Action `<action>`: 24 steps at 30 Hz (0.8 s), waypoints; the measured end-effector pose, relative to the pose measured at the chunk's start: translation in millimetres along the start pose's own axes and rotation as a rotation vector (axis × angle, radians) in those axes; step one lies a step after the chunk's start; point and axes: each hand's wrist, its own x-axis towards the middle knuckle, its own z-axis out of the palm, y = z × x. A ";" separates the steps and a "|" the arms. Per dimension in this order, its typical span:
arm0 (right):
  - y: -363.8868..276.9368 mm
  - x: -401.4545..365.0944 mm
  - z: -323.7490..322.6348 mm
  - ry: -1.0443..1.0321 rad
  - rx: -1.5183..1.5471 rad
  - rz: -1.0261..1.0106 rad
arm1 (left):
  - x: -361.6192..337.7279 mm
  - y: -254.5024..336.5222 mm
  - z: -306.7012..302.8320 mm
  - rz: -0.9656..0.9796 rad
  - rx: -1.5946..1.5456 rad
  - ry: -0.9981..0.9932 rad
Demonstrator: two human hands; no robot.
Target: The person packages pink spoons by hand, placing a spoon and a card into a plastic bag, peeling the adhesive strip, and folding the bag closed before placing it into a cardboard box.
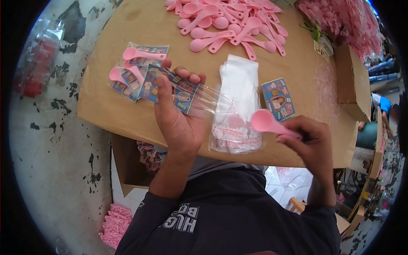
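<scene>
"Just ahead of the right hand (pixel 314 137), what pokes out of the grip?"

"The bowl of a pink spoon (pixel 262 121). Thumb and fingers pinch its handle, so the bowl points toward the other hand."

"And across from it?"

"Thumb and curled fingers of the left hand (pixel 180 123) press on a blue card (pixel 184 101) and a clear bag (pixel 210 97). Film trails from that grip toward the spoon. I cannot tell whether the bag's mouth is parted."

"How is that handled well?"

"As I judge it, hold the card flat under the left thumb so the film doesn't crease, part the bag's lips before anything goes near them, and pinch the spoon far back so its bowl is free. Hurrying could split thin film."

"What's around the grips?"

"Between them, a stack of flat bags (pixel 239 80); just beyond the spoon, a pile of cards (pixel 278 98); left of the left grip, wrapped cards (pixel 127 94) with spoons over them; farther out from both, heaped loose spoons (pixel 238 29) on the table (pixel 106 117)."
</scene>
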 end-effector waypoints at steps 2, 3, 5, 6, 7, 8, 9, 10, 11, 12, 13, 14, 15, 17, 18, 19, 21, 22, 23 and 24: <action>4.4 -3.3 18.5 -0.021 0.018 -0.021 | -3.7 -4.4 5.0 -0.027 0.002 -0.017; 6.5 -0.7 28.4 -0.039 0.112 -0.019 | -5.5 -6.4 7.2 -0.032 0.000 -0.033; 6.9 3.9 45.9 -0.053 0.249 -0.024 | -10.2 -10.7 10.2 -0.053 0.029 -0.049; 2.9 6.5 51.8 -0.057 0.255 -0.029 | -13.3 -12.0 11.8 -0.065 0.055 -0.058; -1.6 9.4 56.9 -0.012 0.239 -0.027 | -16.9 -12.7 15.2 -0.066 0.087 -0.055; -4.8 11.8 60.5 0.034 0.223 -0.025 | -18.5 -14.0 15.8 -0.059 0.092 -0.057; -2.4 13.4 65.2 0.031 0.230 -0.053 | -20.0 -15.3 15.3 -0.048 0.087 -0.054; -1.4 13.2 65.9 0.027 0.232 -0.059 | -21.3 -15.7 15.3 -0.039 0.082 -0.050; -0.9 12.7 66.2 0.023 0.247 -0.050 | -22.4 -15.0 16.5 -0.041 0.062 -0.040; -0.3 11.9 66.4 0.019 0.261 -0.040 | -23.0 -14.0 17.0 -0.036 0.063 -0.040; 1.1 9.9 65.5 0.017 0.260 -0.042 | -23.1 -12.9 17.2 -0.033 0.069 -0.038; 3.1 6.9 63.5 -0.041 0.390 -0.044 | -23.2 -12.6 17.5 -0.031 0.073 -0.037; 4.3 4.7 62.3 -0.099 0.519 -0.044 | -23.6 -12.7 18.0 -0.028 0.071 -0.038; 6.1 1.9 62.8 -0.115 0.616 -0.043 | -25.2 -13.7 19.0 -0.041 0.089 -0.037; 6.6 -0.2 62.6 -0.128 0.716 -0.037 | -26.9 -15.5 19.7 -0.045 0.086 -0.040; 5.4 -1.7 63.5 -0.119 0.714 -0.037 | -29.0 -18.6 20.8 -0.089 0.048 -0.049; 0.1 -1.7 68.9 -0.082 0.830 -0.012 | -32.4 -23.1 23.4 -0.139 0.008 -0.066; 2.0 0.3 72.7 -0.077 0.831 -0.016 | -34.1 -24.0 24.5 -0.207 -0.029 -0.088; 7.6 4.0 78.9 0.009 0.722 -0.099 | -35.7 -24.0 25.6 -0.273 -0.064 -0.109; 11.8 6.3 83.8 0.093 0.612 -0.181 | -37.2 -23.5 27.8 -0.271 -0.060 -0.113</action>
